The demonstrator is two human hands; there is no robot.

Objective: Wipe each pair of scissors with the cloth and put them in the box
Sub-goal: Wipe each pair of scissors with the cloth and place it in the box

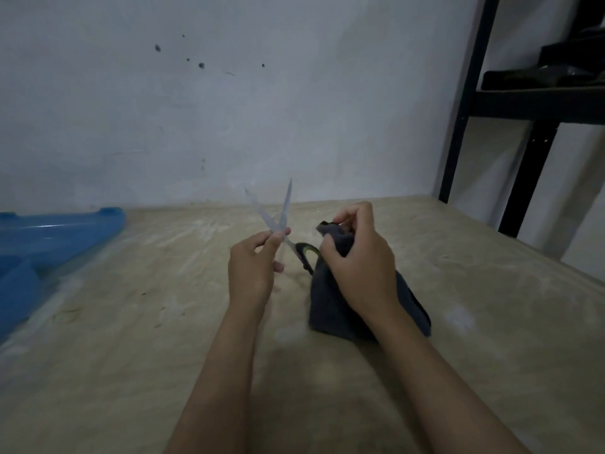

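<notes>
A pair of scissors (281, 217) with pale blades spread apart points up and away, above the middle of the table. My left hand (252, 267) pinches the blades near the pivot. The black and green handle (306, 252) shows between my hands. My right hand (357, 257) grips a dark grey cloth (330, 309) bunched around the handle end; the cloth hangs down to the tabletop. A blue plastic box (49, 237) lies at the left edge of the table.
The beige tabletop (163, 322) stretches around my hands and ends at a pale wall behind. A black metal shelf frame (471, 103) with dark items stands at the right, beyond the table's right edge.
</notes>
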